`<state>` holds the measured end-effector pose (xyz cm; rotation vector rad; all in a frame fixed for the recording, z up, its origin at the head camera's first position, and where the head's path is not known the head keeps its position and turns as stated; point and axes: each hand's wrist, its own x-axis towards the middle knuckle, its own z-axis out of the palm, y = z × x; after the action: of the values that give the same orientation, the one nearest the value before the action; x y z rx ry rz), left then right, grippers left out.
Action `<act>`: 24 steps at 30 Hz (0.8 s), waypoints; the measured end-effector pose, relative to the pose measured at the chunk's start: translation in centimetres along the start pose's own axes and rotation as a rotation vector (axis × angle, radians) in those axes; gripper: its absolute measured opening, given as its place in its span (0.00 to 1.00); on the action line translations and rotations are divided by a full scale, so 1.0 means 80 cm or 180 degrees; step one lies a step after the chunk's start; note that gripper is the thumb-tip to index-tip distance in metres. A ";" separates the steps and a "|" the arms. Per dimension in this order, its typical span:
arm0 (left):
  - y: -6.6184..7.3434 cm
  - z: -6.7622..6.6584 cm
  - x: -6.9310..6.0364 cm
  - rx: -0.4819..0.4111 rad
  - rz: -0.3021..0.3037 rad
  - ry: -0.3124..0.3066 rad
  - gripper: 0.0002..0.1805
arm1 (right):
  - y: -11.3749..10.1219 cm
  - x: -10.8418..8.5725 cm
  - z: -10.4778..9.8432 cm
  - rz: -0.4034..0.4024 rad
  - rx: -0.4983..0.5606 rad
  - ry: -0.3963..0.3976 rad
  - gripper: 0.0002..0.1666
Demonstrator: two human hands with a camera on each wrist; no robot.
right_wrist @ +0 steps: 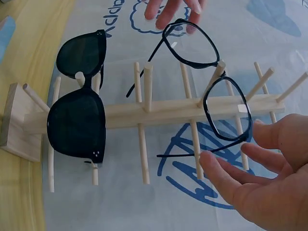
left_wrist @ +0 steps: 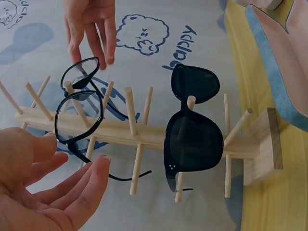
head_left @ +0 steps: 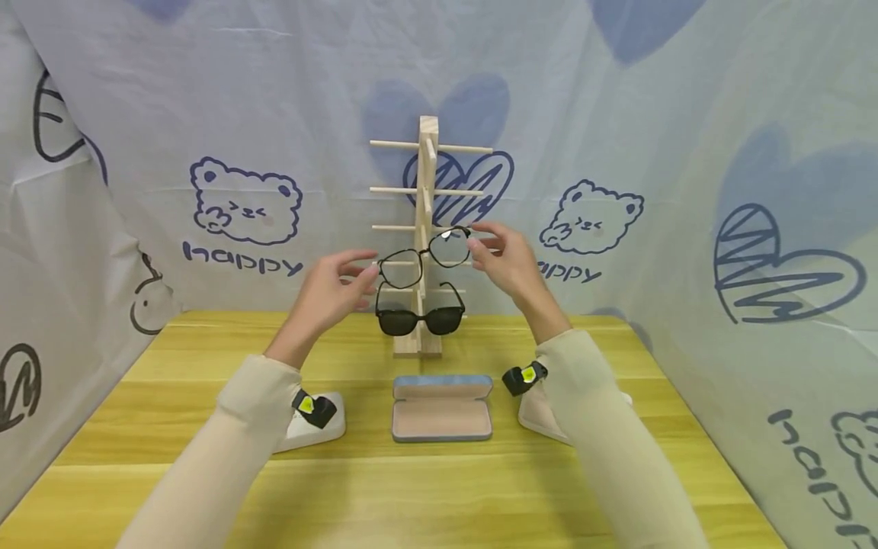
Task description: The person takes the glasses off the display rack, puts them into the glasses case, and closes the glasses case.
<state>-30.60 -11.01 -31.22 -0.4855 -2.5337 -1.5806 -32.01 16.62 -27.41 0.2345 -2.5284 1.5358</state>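
Note:
A pair of black-rimmed clear glasses hangs tilted at a middle peg of the wooden display stand, its right side higher. My left hand is at the left hinge, with thumb and fingers spread apart around it. At the opposite hinge is my right hand, its thumb and fingers close to the frame. Both wrist views show gaps between the fingertips; light contact with the frame cannot be ruled out. Dark sunglasses hang lower on the same stand, their bridge over a peg.
An open blue case with a pink lining lies on the wooden table before the stand. White cases sit left and right, partly covered by my forearms. A printed cloth hangs close behind the stand.

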 end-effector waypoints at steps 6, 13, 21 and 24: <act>0.005 0.007 0.008 0.0039 -0.0054 0.0036 0.23 | 0.002 0.007 0.010 -0.0077 0.0141 -0.0026 0.25; 0.010 0.010 0.007 0.0126 -0.0063 0.0305 0.19 | 0.000 0.007 0.015 -0.0216 0.0342 0.0090 0.21; 0.023 0.007 0.002 0.0190 0.0068 0.0570 0.15 | -0.004 -0.007 0.014 -0.0383 0.0530 0.0206 0.19; 0.028 0.005 -0.001 0.0184 0.0113 0.0619 0.15 | -0.005 -0.014 0.013 -0.0460 0.0533 0.0250 0.18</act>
<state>-29.75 -9.79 -29.52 -0.3496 -2.4045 -1.4608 -30.91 15.59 -27.82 0.3631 -2.2717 1.6657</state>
